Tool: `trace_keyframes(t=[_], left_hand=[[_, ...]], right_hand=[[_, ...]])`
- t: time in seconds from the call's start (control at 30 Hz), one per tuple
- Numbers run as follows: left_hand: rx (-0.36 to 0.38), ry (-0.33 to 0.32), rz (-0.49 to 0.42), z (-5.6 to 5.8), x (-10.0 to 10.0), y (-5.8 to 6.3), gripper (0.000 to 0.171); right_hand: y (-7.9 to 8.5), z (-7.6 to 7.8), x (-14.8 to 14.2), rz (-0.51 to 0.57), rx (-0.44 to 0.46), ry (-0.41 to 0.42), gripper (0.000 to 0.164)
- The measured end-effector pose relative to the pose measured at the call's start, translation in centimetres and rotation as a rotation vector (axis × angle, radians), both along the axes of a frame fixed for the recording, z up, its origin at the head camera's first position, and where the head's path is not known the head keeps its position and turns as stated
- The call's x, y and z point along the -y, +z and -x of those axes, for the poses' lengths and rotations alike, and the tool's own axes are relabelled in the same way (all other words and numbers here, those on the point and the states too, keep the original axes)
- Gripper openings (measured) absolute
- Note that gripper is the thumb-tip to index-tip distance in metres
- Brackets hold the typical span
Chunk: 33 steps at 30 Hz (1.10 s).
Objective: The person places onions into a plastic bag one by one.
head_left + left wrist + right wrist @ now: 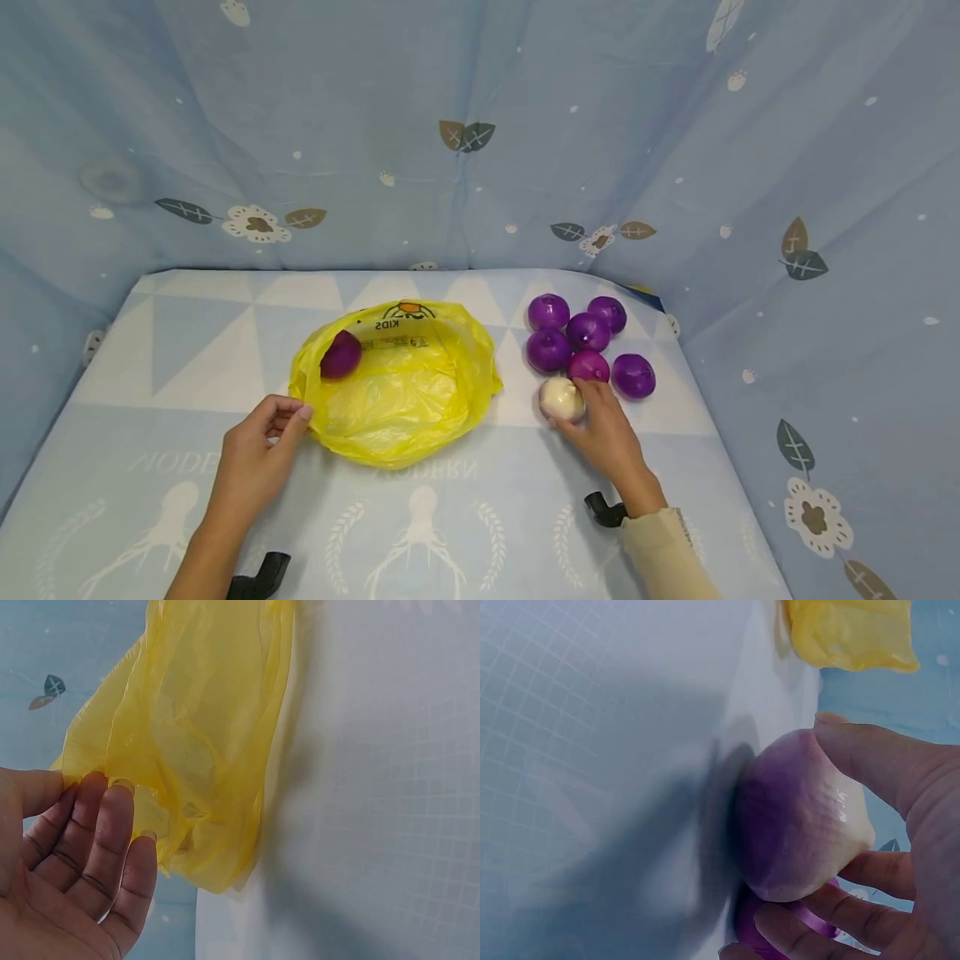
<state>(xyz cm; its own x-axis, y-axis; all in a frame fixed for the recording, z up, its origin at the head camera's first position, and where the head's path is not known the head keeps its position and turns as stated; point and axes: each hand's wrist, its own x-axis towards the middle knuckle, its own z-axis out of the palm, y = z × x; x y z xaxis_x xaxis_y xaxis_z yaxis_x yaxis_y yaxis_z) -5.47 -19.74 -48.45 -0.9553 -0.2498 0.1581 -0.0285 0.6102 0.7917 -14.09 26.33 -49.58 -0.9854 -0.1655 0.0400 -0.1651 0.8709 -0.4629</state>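
The left hand (258,457) pinches the bag (408,404) at its rim; only the head view shows the dark onion (341,355) inside, just beyond that hand. The right hand (606,437) grips a pale onion (560,400) between thumb and fingers, its purple flank plain only in that wrist's view. Six purple onions (588,332) lie just beyond the right hand.
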Motion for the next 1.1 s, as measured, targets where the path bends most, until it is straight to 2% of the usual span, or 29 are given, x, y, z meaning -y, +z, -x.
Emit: trace_keyframes(t=[0.33, 0.57, 0.9, 1.1], left_hand=[[0.019, -0.006, -0.010, -0.1, 0.0, 0.0, 0.021], [-0.005, 0.002, -0.021, 0.0, -0.2, -0.1, 0.018], [0.017, 0.009, -0.003, -0.1, -0.3, -0.2, 0.020], [0.017, 0.020, 0.005, -0.2, -0.3, -0.3, 0.021]], right_hand=[[-0.4, -0.4, 0.4, 0.014, -0.026, -0.026, 0.075], [-1.0, -0.7, 1.6, 0.055, -0.082, -0.035, 0.070], [-1.2, -1.1, 2.5, 0.027, -0.042, -0.096, 0.071], [-1.0, -0.7, 2.7, -0.015, -0.054, -0.092, 0.068]])
